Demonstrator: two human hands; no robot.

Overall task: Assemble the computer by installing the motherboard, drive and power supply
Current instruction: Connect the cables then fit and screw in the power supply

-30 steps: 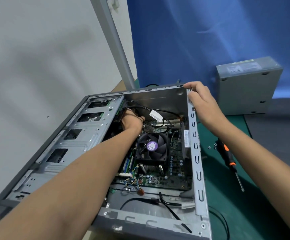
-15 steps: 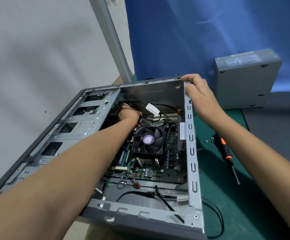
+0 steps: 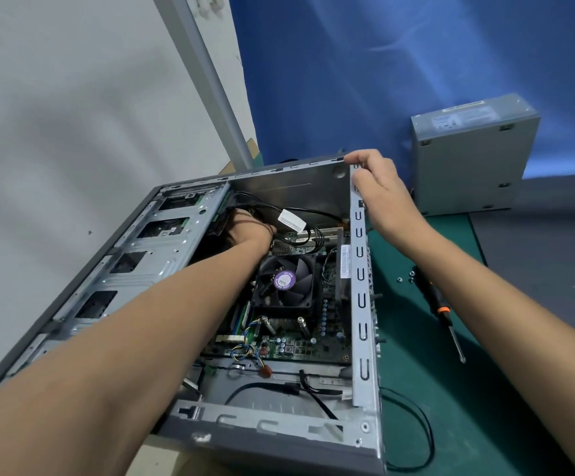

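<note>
1. Head view: an open case (image 3: 279,424) lies on a green mat (image 3: 468,389), open side up, in front of a blue backdrop (image 3: 382,80).
2. The motherboard (image 3: 313,345) sits on the case floor, towards the right wall. A black fan (image 3: 286,280) with a purple label is mounted on top of it.
3. The left hand (image 3: 248,228) reaches deep into the far end of the case, beside the drive cage (image 3: 162,242) and under black cables (image 3: 310,218). Its fingers are hidden, so whether they hold anything cannot be told.
4. The right hand (image 3: 378,190) grips the far right corner of the case, fingers curled over the top edge.
5. The hands are apart, one inside the case and one on its rim.
6. The power supply (image 3: 471,159) stands outside the case at the far right, against the backdrop.
7. A screwdriver (image 3: 432,295) with a black-and-orange handle lies on the mat right of the case, tip towards the near side. Small screws (image 3: 399,279) lie just beside its handle end.
8. A thin black wire (image 3: 423,434) loops on the mat by the near right corner of the case.
</note>
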